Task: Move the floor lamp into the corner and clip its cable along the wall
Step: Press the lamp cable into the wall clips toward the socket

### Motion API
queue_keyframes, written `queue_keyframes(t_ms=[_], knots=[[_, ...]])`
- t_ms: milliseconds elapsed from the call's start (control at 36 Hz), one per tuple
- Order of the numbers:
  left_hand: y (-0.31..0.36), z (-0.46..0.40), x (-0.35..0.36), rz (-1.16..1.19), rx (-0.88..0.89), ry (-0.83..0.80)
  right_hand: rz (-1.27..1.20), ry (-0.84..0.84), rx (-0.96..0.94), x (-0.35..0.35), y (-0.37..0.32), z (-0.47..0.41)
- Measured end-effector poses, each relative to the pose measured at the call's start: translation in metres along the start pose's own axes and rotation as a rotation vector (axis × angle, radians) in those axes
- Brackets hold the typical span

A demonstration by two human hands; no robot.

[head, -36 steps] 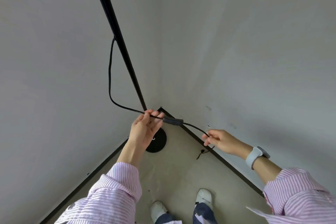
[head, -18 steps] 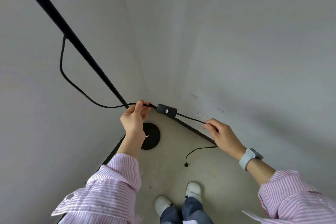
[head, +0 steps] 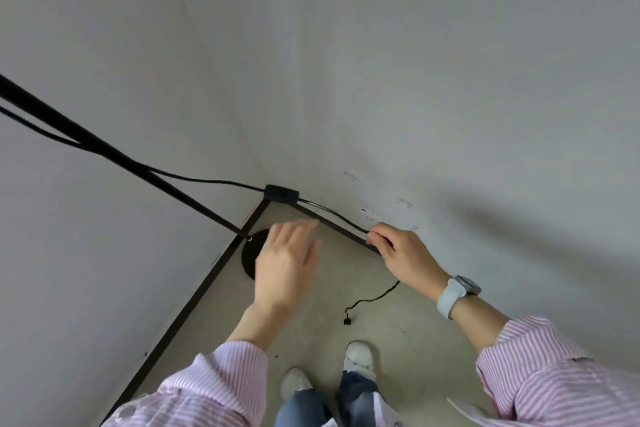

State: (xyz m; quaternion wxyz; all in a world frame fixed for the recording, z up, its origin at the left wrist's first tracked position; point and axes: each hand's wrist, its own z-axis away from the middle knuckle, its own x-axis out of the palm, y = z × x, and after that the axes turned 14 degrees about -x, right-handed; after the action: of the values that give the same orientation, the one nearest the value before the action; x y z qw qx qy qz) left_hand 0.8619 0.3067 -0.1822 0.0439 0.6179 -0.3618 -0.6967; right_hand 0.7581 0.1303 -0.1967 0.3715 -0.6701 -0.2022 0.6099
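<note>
Head view:
Lamp (head: 114,152): pole leans, base (head: 250,253) on floor in the corner.
Cable (head: 332,215): thin, limp, light; runs past switch (head: 281,193) along the wall.
Right hand (head: 401,253): grip pinches cable, a good hold.
Left hand (head: 282,263): spread, empty.

No readable text, labels, brands or numbers anywhere; wall marks too small to tell.

Our way into the corner crossed by the slanting lamp pole (head: 114,158) and taut cable (head: 207,180), lamp base (head: 250,253) seemingly filling the corner floor (head: 311,322), open floor nearer us
</note>
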Motion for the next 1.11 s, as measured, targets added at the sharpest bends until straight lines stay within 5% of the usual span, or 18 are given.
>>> queue_keyframes(t_ms=[83,222,472,611,833,972,1111], knots=[[0.012,-0.018,0.024,-0.236,0.323,0.03,-0.019,-0.02,-0.023,0.004,0.001,-0.007],[-0.005,-0.049,0.051,-0.2,0.436,-0.121,-0.071,-0.002,-0.016,0.005,0.01,-0.006],[-0.051,-0.129,0.077,-0.311,0.05,-0.064,0.044,0.209,0.181,0.03,0.072,0.005],[-0.056,-0.144,0.116,-0.401,0.199,-0.062,0.077,0.387,0.214,0.054,0.099,-0.018],[-0.09,-0.158,0.218,-0.446,0.537,0.245,0.277,0.591,0.073,0.102,0.169,-0.081],[-0.095,-0.194,0.242,-0.443,0.595,0.548,0.342,0.654,-0.069,0.119,0.198,-0.11],[-0.102,-0.211,0.262,-0.456,0.667,0.669,0.526,0.731,-0.196,0.12,0.204,-0.132]])
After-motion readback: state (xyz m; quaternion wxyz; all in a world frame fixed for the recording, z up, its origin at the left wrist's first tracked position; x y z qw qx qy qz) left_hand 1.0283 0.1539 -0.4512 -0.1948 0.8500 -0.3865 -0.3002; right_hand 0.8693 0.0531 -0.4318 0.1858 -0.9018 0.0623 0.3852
